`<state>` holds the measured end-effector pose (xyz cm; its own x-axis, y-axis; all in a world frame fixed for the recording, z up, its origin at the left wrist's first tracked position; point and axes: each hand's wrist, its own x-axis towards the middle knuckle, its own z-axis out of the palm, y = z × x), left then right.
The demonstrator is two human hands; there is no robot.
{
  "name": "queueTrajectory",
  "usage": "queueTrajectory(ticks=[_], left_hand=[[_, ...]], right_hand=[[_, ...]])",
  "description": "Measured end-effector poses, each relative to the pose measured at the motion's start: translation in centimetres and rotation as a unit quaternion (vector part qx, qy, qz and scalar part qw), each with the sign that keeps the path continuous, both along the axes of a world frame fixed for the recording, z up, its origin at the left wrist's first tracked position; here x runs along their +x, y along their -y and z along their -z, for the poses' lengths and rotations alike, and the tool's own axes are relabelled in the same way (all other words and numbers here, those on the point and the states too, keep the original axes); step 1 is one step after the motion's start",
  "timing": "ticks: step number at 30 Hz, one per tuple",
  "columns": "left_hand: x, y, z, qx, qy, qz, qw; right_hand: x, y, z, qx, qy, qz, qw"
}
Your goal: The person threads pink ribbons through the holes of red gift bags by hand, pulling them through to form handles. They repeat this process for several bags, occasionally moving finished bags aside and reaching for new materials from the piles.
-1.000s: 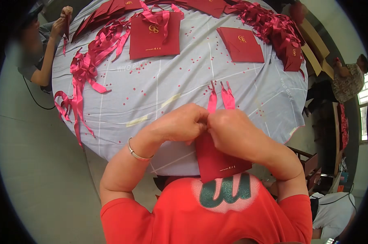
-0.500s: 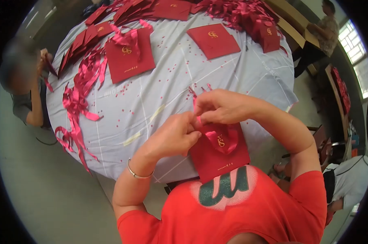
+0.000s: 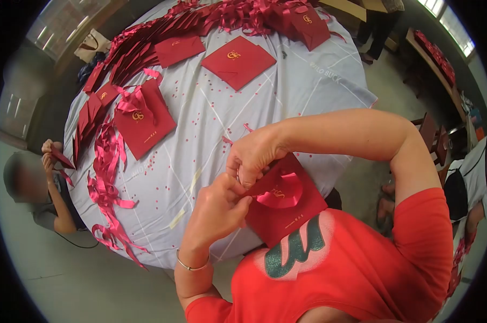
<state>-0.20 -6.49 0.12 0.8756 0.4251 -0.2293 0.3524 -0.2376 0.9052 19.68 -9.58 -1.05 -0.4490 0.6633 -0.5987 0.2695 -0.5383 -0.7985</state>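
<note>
Tablecloth [image 3: 216, 116]: pale, white-lined and sprinkled with small pink dots, it spread out from just beyond the wearer's red shirt [image 3: 362, 258].
Red bag in work: it [image 3: 284, 223] lay at the table's near edge, just beside the shirt, down and right of the meeting fingers. Its printed base faced the wearer; its mouth end ran up-left under the hands. The sides looked nearly equal, so the long axis was hard to tell.
Right hand: palm down over the bag's upper-left edge, this hand [image 3: 257, 151] had its fingers curled closed on the pink ribbon [image 3: 282, 202], whose tips poked out beyond the knuckles.
Left hand: nearer the bag's left corner, this hand [image 3: 214, 210] met the right at the fingertips; I could not tell what its pinch held.
Other bags: one [image 3: 238, 62] lay flat farther out, another [image 3: 146, 126] lay left under its ribbon, and a crowded row [image 3: 130, 56] curved along the far side.
Room: a co-worker [image 3: 60, 207] sat at left holding something red; a carton [image 3: 337, 12] stood beyond the far right edge, a bright window [image 3: 459, 35] behind.
</note>
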Motion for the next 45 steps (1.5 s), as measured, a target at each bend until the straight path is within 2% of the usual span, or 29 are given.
queueTrajectory(ticks=[4,8,19,23,25,29,32,34,35,38,41,43,44,45], left_hand=[[0.2,0.1,-0.3,-0.001,-0.015,-0.006,1.0],[0.3,0.1,-0.3,0.003,-0.022,-0.007,1.0],[0.3,-0.3,0.4,0.01,-0.012,-0.021,1.0],[0.4,-0.1,0.8,-0.008,-0.007,-0.02,1.0],[0.6,0.0,0.7,-0.012,-0.005,-0.017,1.0],[0.4,0.0,0.7,-0.008,0.006,-0.008,1.0],[0.1,-0.3,1.0,-0.023,0.004,0.004,1.0],[0.0,-0.2,1.0,-0.035,0.017,0.017,0.999],[0.1,-0.3,1.0,-0.034,0.016,0.019,0.999],[0.3,-0.1,1.0,-0.021,0.005,-0.016,1.0],[0.4,-0.1,0.3,-0.025,-0.001,0.002,1.0],[0.2,-0.3,0.2,0.062,0.031,0.095,0.993],[0.3,-0.3,0.7,0.059,0.03,0.093,0.993],[0.5,-0.3,1.5,0.148,0.062,0.098,0.982]], right_hand=[[-0.1,0.2,0.8,0.004,-0.031,0.043,0.999],[-0.1,0.1,0.7,-0.004,-0.037,0.038,0.999],[-0.1,0.4,0.9,0.058,-0.019,0.121,0.991],[0.2,0.7,1.6,0.098,-0.052,0.068,0.992],[0.5,0.7,1.4,0.096,-0.046,0.007,0.994],[0.1,1.1,1.6,0.113,-0.029,0.022,0.993],[-0.3,1.5,1.0,0.167,0.005,0.078,0.983],[0.1,1.2,0.0,0.113,0.055,0.181,0.975],[0.7,0.9,0.0,0.103,0.027,0.202,0.974],[0.9,0.2,1.4,0.122,-0.023,0.224,0.967],[0.6,-0.3,3.3,0.137,0.015,0.197,0.971],[0.6,0.2,2.6,0.157,0.005,0.204,0.966],[0.5,0.4,2.1,0.177,-0.005,0.21,0.962],[0.4,0.6,1.7,0.175,-0.006,0.209,0.962]])
